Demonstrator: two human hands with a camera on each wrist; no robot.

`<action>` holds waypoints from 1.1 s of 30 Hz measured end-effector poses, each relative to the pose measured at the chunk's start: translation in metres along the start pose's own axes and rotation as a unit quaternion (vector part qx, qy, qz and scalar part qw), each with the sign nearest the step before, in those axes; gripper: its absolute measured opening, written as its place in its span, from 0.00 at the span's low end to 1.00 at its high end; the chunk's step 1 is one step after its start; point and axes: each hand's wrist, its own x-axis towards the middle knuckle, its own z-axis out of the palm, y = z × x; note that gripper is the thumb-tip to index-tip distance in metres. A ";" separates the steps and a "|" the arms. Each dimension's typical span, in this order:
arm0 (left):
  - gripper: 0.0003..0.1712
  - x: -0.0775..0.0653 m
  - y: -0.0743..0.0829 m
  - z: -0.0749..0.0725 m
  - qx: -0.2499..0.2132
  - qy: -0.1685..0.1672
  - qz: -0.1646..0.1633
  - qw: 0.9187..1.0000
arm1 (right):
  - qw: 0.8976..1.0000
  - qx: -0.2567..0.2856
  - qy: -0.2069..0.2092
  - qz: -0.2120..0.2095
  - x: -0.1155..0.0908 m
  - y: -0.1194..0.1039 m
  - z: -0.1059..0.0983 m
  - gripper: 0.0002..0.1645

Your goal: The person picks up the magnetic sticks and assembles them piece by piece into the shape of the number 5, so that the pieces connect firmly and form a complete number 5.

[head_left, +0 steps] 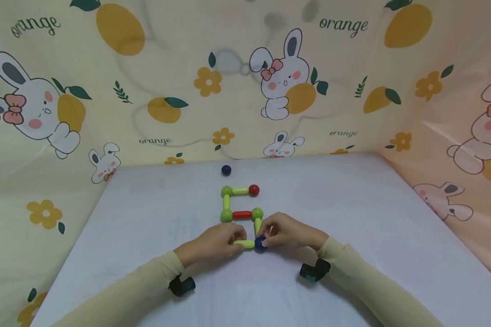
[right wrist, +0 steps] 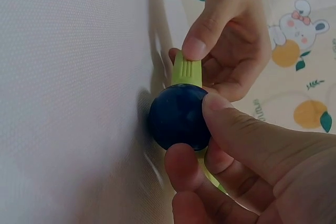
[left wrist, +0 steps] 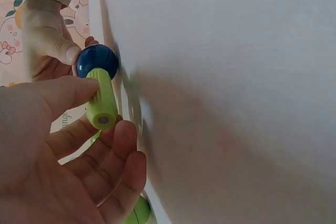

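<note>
My left hand (head_left: pixel 218 240) pinches a yellow-green rod (left wrist: pixel 103 106) between thumb and fingers; a small grey disc shows in the rod's free end. The rod's other end meets a dark blue ball (right wrist: pixel 180 117), which my right hand (head_left: pixel 290 230) grips with its thumb and fingers. From that ball another yellow-green rod (head_left: pixel 258 226) runs back to a green ball (head_left: pixel 257 213). A red rod (head_left: pixel 242 214) links it to a second green ball (head_left: pixel 226 215). Further back, more yellow-green rods join a green ball (head_left: pixel 227 191) and a red ball (head_left: pixel 253 190).
A separate dark blue ball (head_left: pixel 226 170) lies near the back edge of the white table (head_left: pixel 335 195). Behind and beside the table hangs a patterned cloth (head_left: pixel 237 27) with rabbits and oranges. Each wrist wears a dark camera (head_left: pixel 182 286).
</note>
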 end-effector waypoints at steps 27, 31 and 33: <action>0.07 -0.002 -0.001 0.000 -0.013 -0.005 -0.005 1.000 | 1.000 -0.004 0.002 0.007 0.000 0.000 0.001 0.07; 0.07 -0.001 -0.001 -0.003 -0.015 -0.006 -0.006 1.000 | 1.000 -0.003 0.003 0.012 0.001 -0.001 0.000 0.07; 0.07 -0.001 -0.002 -0.004 -0.018 -0.008 -0.006 1.000 | 1.000 -0.001 0.002 0.011 0.001 0.000 0.001 0.07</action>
